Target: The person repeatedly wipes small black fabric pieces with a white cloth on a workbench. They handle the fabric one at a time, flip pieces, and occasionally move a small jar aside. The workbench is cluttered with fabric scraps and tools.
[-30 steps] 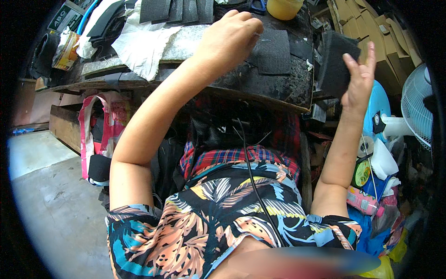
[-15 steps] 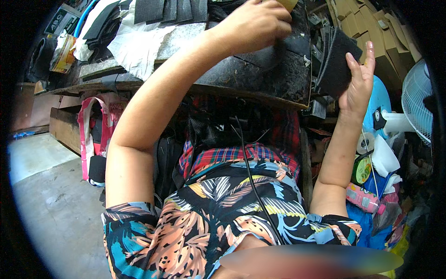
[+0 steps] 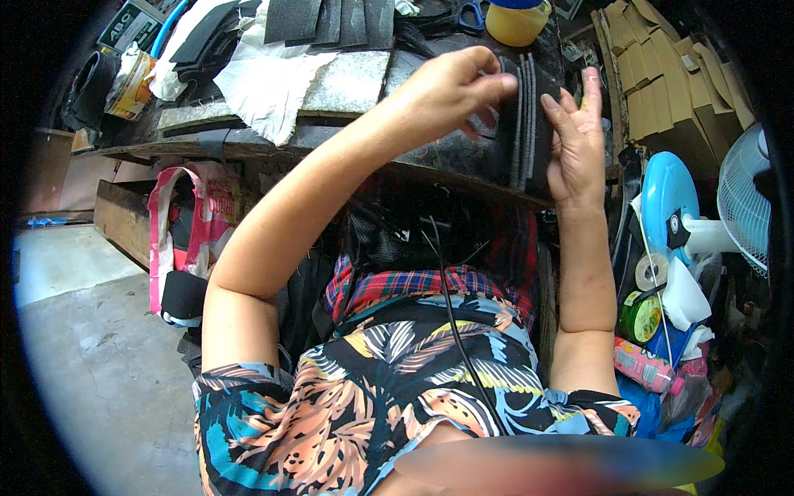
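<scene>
Several flat black felt-like pieces (image 3: 523, 124) stand on edge, close together, between my two hands over the right end of the dark worktable. My right hand (image 3: 576, 153) holds them from the right, with some fingers stretched upward and the others hidden behind the pieces. On their left side is my left hand (image 3: 471, 89), fingers apart and loosely bent, its thumb near the pieces' edges; nothing shows in its grasp. Beyond the hands stands a yellowish jar (image 3: 514, 26) with a blue top, next to blue-handled scissors (image 3: 471, 16).
More black pieces (image 3: 331, 21) lie in an overlapping row at the back, near white crumpled sheet (image 3: 269, 87). A white-and-blue fan (image 3: 672, 198) and stacked brown cardboard (image 3: 662, 74) stand at the right. A pink-edged bag (image 3: 178, 231) hangs below the table's left part.
My right hand has moved left with the black pieces, from beyond the table's right end. My left hand has come down from the jar toward them, and the jar now shows.
</scene>
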The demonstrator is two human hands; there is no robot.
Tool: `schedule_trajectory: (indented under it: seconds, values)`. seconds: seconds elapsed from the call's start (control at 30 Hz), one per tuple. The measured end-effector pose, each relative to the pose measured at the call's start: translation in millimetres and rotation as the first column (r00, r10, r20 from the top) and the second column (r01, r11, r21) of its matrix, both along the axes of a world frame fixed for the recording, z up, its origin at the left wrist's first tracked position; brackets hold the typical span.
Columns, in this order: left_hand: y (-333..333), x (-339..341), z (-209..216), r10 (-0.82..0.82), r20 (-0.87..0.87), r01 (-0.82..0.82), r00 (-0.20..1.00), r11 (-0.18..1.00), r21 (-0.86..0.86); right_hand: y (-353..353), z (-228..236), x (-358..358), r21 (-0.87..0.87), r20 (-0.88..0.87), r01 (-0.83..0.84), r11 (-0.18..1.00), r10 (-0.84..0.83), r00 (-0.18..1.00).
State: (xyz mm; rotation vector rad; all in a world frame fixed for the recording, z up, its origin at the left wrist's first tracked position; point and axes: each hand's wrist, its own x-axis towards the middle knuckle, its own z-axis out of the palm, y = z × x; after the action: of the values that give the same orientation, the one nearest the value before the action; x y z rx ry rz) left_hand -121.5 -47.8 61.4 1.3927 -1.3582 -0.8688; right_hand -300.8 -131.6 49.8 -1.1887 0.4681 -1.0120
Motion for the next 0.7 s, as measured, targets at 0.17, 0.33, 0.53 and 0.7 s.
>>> schedule_trajectory:
  seconds: [0.17,0.33,0.53,0.7]
  values:
    - [-16,25,-19,0.265,0.750,-0.250,0.606,0.959,-0.137,-22,5,-7,-0.124,-0.053,0.284,0.951,-0.292,0.955]
    - [-40,14,-36,0.304,0.571,-0.232,0.762,0.952,-0.198,-23,-20,16,-0.126,-0.170,0.196,0.972,-0.216,0.961]
    - [-18,-1,-13,0.186,-0.562,-0.099,0.806,0.978,0.182,-18,-20,23,-0.215,-0.087,0.166,0.962,-0.188,0.978]
    - [-6,-16,0,0.161,-0.408,-0.202,0.899,0.978,-0.058,-7,-8,35,-0.432,-0.017,0.144,0.890,-0.168,0.986]
